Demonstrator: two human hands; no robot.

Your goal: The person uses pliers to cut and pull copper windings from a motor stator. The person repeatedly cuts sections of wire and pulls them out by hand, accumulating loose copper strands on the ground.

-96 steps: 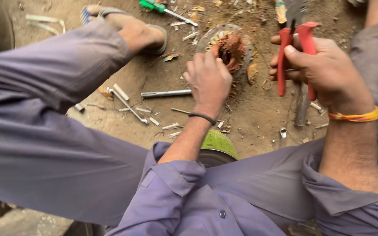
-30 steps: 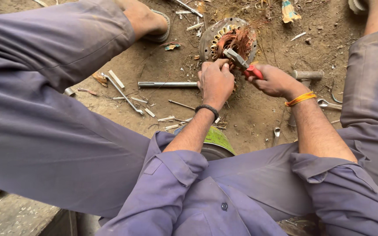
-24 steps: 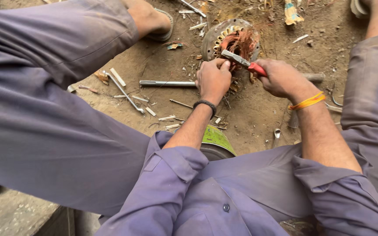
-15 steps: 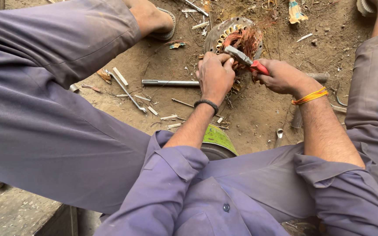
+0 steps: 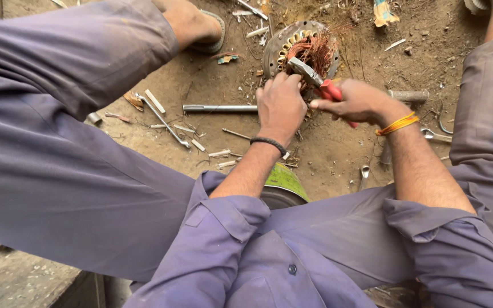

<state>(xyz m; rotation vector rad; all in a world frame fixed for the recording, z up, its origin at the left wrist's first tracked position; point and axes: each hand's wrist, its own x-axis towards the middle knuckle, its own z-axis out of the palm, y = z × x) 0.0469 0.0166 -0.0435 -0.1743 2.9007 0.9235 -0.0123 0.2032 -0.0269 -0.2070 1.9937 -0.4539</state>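
Observation:
A round metal motor stator [image 5: 275, 48] with a tangle of copper winding wire [image 5: 318, 50] lies on the dirt floor in front of me. My left hand [image 5: 281, 105] rests closed on the stator's near rim, steadying it. My right hand [image 5: 356, 101] grips red-handled pliers [image 5: 318, 81], whose metal jaws reach into the copper wire. An orange band circles my right wrist, a dark one my left.
A long metal rod [image 5: 219, 108], a thin tool [image 5: 165, 122] and several small metal bits lie on the dirt to the left. A sandalled foot [image 5: 192, 25] is at the top. A green round object [image 5: 283, 181] sits between my knees. My purple-clad legs flank the area.
My right hand came down from holding the pliers up at the right and brought their jaws into the copper winding. My left hand stayed on the stator.

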